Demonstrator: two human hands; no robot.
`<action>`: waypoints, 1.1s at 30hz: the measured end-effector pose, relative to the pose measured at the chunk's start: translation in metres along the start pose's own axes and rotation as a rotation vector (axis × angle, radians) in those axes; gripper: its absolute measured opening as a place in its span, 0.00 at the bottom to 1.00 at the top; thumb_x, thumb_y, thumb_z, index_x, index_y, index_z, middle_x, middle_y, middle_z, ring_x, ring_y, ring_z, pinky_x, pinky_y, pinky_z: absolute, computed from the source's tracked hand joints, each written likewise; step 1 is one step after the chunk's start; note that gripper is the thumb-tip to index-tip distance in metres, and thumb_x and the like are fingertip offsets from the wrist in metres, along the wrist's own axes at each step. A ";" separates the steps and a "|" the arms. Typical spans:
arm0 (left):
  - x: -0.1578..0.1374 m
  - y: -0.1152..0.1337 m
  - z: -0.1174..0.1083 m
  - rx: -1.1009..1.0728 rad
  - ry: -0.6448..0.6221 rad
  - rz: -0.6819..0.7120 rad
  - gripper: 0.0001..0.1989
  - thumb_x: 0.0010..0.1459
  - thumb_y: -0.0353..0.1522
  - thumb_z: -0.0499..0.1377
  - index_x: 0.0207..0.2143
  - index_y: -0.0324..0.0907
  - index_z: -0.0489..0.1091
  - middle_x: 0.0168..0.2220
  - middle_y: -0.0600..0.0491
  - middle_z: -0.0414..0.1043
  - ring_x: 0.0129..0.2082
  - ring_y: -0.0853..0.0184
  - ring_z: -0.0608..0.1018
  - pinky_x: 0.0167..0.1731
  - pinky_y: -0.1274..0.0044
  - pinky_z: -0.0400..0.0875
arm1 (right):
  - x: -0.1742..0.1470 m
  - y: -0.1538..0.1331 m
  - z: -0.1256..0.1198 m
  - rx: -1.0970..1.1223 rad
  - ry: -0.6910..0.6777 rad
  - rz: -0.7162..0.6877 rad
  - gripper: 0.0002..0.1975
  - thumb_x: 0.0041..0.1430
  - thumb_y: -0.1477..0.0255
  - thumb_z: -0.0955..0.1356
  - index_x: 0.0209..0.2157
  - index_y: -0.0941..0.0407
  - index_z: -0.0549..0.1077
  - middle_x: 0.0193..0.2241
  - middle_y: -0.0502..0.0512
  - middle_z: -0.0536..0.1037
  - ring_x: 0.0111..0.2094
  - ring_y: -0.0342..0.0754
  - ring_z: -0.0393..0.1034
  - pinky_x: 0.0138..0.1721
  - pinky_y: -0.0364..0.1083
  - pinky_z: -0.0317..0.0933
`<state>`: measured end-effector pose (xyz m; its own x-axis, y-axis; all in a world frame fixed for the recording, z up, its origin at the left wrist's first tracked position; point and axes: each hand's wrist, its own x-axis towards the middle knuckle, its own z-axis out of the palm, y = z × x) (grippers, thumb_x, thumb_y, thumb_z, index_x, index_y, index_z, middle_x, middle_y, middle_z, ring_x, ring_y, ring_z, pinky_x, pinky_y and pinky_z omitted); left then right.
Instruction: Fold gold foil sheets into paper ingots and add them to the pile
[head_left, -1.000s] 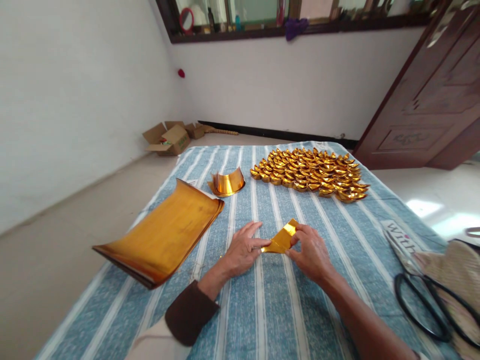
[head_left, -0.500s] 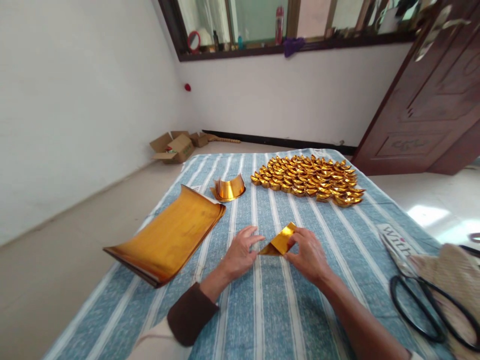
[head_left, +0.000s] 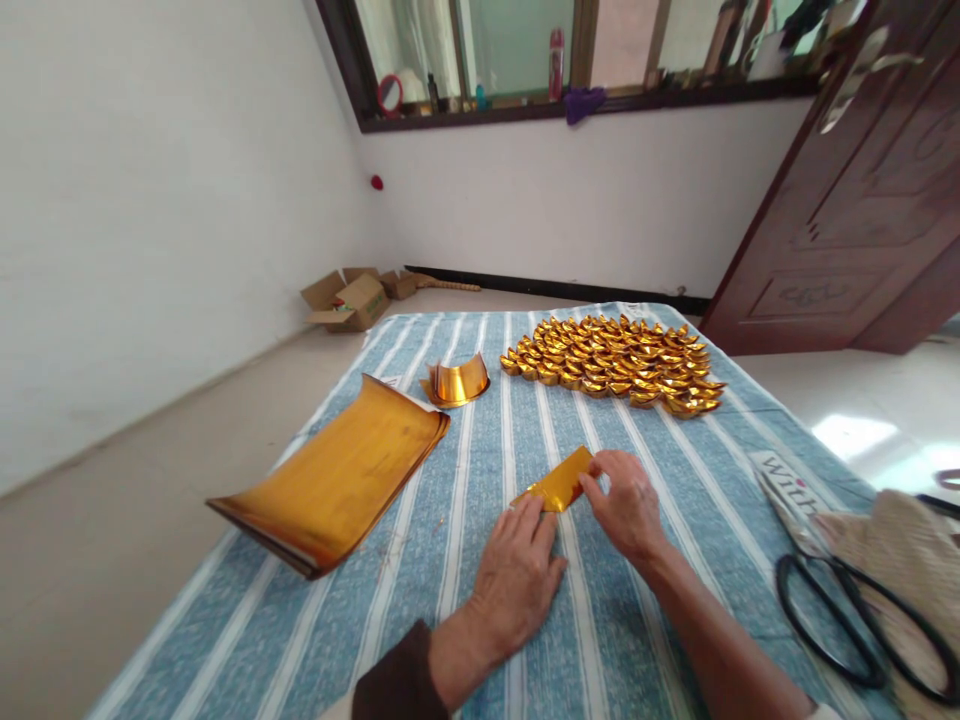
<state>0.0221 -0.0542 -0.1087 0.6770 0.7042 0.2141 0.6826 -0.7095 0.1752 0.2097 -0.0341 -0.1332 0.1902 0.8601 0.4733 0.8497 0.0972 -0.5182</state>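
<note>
Farthest left on the blue-and-white striped cloth [head_left: 315, 640], a broad stack of thin gold-faced paper sheets [head_left: 337, 465], ends curling upward. Behind, on the floor by the wall, an open brown cardboard box [head_left: 362, 302], bearing green print too small to read. Near the stack's far corner, a small white label [head_left: 391, 381], likewise unreadable. Next, a smaller bundle of shiny gold paper strips [head_left: 459, 382], bowed into a curve.

Near the middle, left hand [head_left: 517, 575] spread mostly flat, palm down, fingers outstretched side by side, thumb a little apart; pressing with fingertips on the lower left part of a folded oblong piece of gold foil paper [head_left: 564, 482], lying slantwise on the cloth between both hands. At its right end, right hand [head_left: 628, 505] nearly closed, pinching the edge with thumb and forefinger, other fingers curled.

Behind, a dense group of boat-shaped gold foil pieces [head_left: 611, 362], packed in rows. Farther right, a white tag [head_left: 791, 475] reading "With" in dark letters; alongside, silver-bladed scissors with large black loop handles [head_left: 804, 540], beside a crumpled beige textile [head_left: 900, 550].
</note>
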 end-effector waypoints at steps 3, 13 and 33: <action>0.001 -0.004 0.005 -0.003 -0.013 -0.016 0.24 0.53 0.31 0.64 0.52 0.34 0.65 0.56 0.36 0.66 0.57 0.47 0.69 0.55 0.56 0.66 | 0.006 0.008 0.004 -0.059 -0.011 0.022 0.06 0.58 0.72 0.65 0.37 0.57 0.72 0.36 0.58 0.76 0.41 0.53 0.67 0.43 0.49 0.59; 0.010 -0.035 0.004 -0.146 0.027 0.044 0.20 0.56 0.32 0.62 0.51 0.38 0.66 0.53 0.41 0.68 0.56 0.53 0.69 0.56 0.59 0.67 | 0.007 0.003 0.008 -0.143 -0.160 0.024 0.08 0.61 0.72 0.64 0.33 0.55 0.75 0.32 0.55 0.77 0.38 0.51 0.68 0.42 0.46 0.56; 0.042 -0.052 0.008 -0.037 0.087 -0.069 0.06 0.60 0.26 0.54 0.37 0.40 0.71 0.47 0.46 0.68 0.48 0.58 0.70 0.51 0.64 0.68 | -0.004 -0.014 -0.012 -0.151 -0.348 0.224 0.07 0.54 0.72 0.66 0.28 0.51 0.77 0.18 0.50 0.75 0.21 0.46 0.69 0.22 0.42 0.46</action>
<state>0.0165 0.0124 -0.1164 0.6013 0.7474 0.2826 0.7151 -0.6612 0.2270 0.2026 -0.0448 -0.1189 0.2230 0.9715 0.0800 0.8735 -0.1627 -0.4589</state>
